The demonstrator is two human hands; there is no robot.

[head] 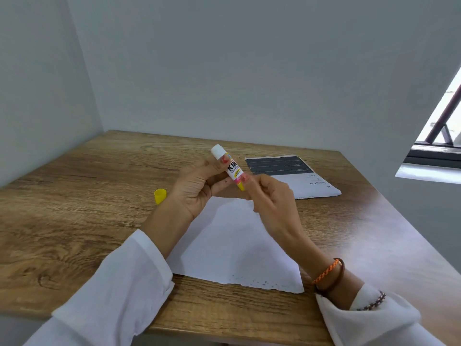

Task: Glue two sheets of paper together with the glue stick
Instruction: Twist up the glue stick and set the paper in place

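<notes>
Nearest the camera, two white sleeves [117, 278] are seen reaching in over the front edge of a wooden table [74, 221]. An orange braided band [326, 269] and a brown one are worn on the right wrist. A plain white sheet of paper [232, 248] is laid flat on the table under the forearms, with small dark specks along its near edge. Above that sheet, a glue stick [230, 167] is held up in the air, tilted, its white tip pointing up and away. Its labelled body is gripped by the curled fingers and thumb of the left hand [199, 186], while its yellow bottom end is pinched by the fingertips of the right hand [269, 198]. A yellow cap [160, 196] is lying on its side on the table, just left of the left hand. Farther back on the right, a second sheet [296, 178] with a dark printed band is lying flat, apart from the first sheet.
</notes>
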